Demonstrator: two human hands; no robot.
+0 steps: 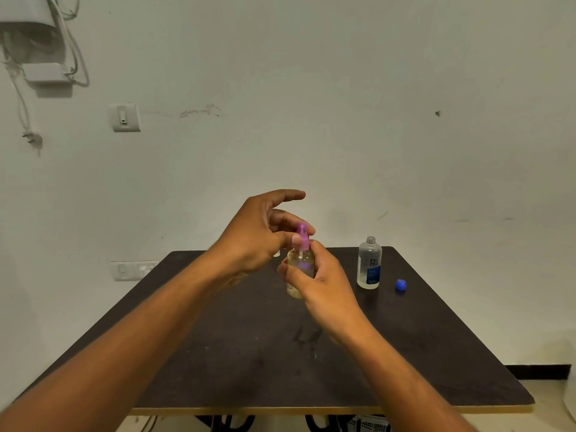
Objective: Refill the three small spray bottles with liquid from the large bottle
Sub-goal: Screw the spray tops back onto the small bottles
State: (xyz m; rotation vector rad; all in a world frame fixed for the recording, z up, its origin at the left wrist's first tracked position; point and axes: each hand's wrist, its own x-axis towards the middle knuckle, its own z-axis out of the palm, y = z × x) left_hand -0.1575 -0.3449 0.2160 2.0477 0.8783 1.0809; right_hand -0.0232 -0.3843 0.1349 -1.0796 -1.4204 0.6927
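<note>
A small clear spray bottle (298, 261) holding pale liquid is raised above the middle of the dark table (249, 353). My right hand (324, 282) wraps its body. Thumb and fingers of my left hand (258, 235) pinch its purple spray top (302, 233). The large clear bottle (369, 263), blue-labelled and uncapped, stands upright to the right. Its blue cap (400, 285) lies on the table just right of it. Behind my left hand a sliver of another small bottle (276, 252) shows, mostly hidden.
The table's far edge meets a pale wall. A wall socket (134, 270) sits at the table's left rear. Dried smudges (307, 336) mark the tabletop in front of my hands.
</note>
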